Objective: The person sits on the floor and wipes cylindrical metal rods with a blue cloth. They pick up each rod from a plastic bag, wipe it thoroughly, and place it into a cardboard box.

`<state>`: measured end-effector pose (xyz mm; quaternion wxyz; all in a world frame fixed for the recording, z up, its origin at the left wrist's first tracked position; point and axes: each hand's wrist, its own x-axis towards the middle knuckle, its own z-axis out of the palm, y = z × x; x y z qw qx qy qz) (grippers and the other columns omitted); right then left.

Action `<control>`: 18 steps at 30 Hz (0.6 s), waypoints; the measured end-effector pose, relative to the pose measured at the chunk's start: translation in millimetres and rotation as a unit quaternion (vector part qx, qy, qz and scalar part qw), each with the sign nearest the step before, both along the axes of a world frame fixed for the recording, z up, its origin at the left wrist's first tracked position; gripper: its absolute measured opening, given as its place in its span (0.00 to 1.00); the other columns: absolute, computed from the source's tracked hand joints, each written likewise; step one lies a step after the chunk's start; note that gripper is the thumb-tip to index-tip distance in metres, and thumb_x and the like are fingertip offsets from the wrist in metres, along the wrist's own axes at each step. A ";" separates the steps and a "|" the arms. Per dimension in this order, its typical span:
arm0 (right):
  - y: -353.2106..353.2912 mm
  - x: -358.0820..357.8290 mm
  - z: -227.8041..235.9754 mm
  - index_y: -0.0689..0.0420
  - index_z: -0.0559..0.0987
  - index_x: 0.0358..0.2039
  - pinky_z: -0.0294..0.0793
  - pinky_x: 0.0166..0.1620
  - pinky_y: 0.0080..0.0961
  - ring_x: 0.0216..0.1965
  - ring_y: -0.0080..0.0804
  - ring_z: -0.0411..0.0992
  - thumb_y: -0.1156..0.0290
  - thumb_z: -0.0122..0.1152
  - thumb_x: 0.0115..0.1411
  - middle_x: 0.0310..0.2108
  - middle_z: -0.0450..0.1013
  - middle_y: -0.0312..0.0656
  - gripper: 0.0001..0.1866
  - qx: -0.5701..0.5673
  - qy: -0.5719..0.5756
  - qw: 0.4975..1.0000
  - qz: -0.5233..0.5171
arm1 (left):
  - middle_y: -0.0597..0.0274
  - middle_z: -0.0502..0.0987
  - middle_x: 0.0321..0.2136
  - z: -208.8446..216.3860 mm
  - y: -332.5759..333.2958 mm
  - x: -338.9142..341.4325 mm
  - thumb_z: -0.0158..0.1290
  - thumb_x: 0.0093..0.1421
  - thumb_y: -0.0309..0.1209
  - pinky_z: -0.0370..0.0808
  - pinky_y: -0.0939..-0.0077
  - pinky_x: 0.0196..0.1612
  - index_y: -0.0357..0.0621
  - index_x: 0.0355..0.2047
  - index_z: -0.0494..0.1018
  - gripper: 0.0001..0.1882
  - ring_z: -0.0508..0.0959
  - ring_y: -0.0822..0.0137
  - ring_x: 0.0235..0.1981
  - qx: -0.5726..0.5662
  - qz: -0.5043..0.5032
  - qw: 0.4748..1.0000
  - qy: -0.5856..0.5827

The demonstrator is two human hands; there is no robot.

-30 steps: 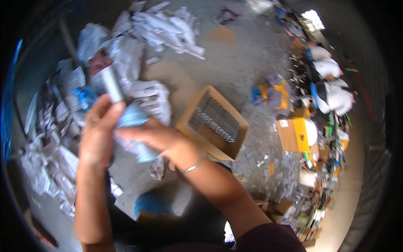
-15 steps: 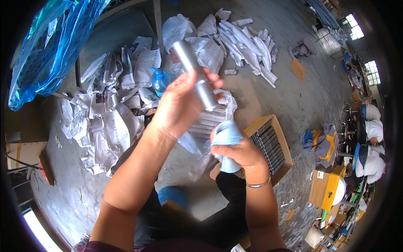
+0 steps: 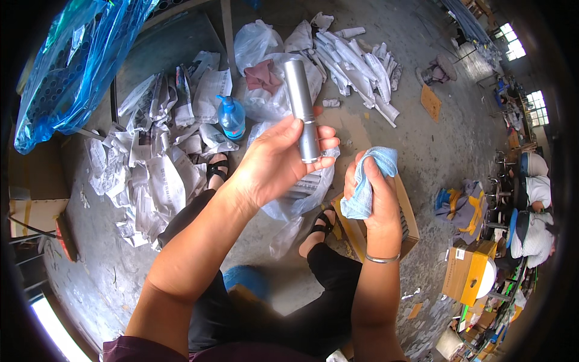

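Observation:
A smooth silver metal tube (image 3: pixel 297 87), with a ring-like seam partway along, stands nearly upright in the picture in my left hand (image 3: pixel 271 160). The thumb presses on its near side and the fingers curl behind the lower part. To the right, my right hand (image 3: pixel 386 202) grips a bunched light blue cloth (image 3: pixel 363 196), which is apart from the tube. Below that hand is a cardboard box (image 3: pixel 410 208); my hand hides most of the dark rods inside. Beneath the tube, a clear plastic bag (image 3: pixel 329 172) on the floor holds more long grey pieces.
Crumpled newspaper (image 3: pixel 163 175) lies at the left beside a blue pump bottle (image 3: pixel 231 117). Paper-wrapped rolls (image 3: pixel 356 63) are heaped at the far side, near a pink cloth (image 3: pixel 263 76). Blue plastic sheeting (image 3: pixel 72 66) hangs upper left. Other people (image 3: pixel 534 235) sit at the right edge.
The tube has swung from a leftward tilt to nearly upright and shifted slightly right. My right hand has moved up and to the right with the cloth.

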<state>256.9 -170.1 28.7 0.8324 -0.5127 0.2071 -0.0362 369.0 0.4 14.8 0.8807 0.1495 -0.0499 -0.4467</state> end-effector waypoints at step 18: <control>-7.3 -0.3 2.3 0.56 0.69 0.37 0.68 0.27 0.23 0.25 0.26 0.68 0.55 0.58 0.59 0.26 0.69 0.39 0.18 -0.005 -0.009 0.999 -0.049 | 0.49 0.70 0.50 -1.1 -9.3 -12.2 0.54 0.56 0.20 0.65 0.62 0.59 0.35 0.56 0.61 0.27 0.71 0.56 0.53 0.036 -0.038 0.995 -0.089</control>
